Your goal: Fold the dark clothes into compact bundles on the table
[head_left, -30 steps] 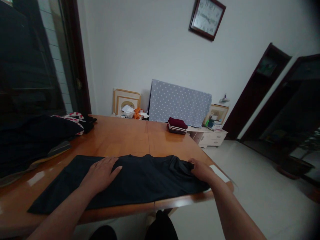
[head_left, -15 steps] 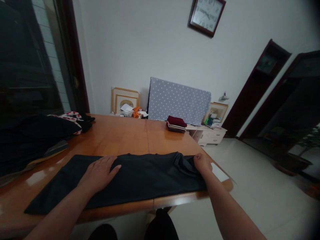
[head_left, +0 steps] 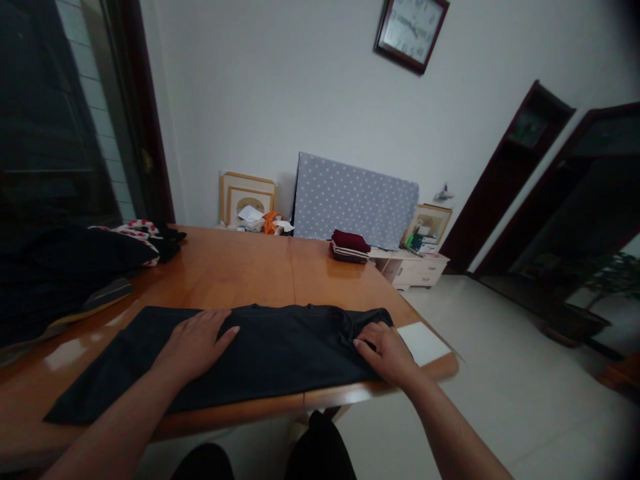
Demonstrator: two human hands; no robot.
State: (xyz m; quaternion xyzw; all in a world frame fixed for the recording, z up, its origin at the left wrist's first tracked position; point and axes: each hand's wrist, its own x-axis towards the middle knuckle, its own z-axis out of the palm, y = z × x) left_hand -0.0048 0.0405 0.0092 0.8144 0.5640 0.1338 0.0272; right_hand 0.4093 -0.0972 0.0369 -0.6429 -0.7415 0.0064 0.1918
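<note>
The dark garment (head_left: pixel 270 353) lies flat on the desk (head_left: pixel 240 267). The left hand (head_left: pixel 195 343) presses its middle, fingers (head_left: pixel 220 327) spread. The right hand (head_left: pixel 385 347) rests on its bunched right end, fingers (head_left: pixel 363 347) loosely apart.

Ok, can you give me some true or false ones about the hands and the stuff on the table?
1. Both hands, left hand and right hand, lie on the dark cloth. True.
2. The cloth hangs from the wall. False: it lies flat on the table.
3. A clock hangs on the wall. True.
4. The left hand holds a red stack. False: the red stack sits at the table's far edge, apart from both hands.
5. A white card lies on the table corner beside the right hand. True.
</note>
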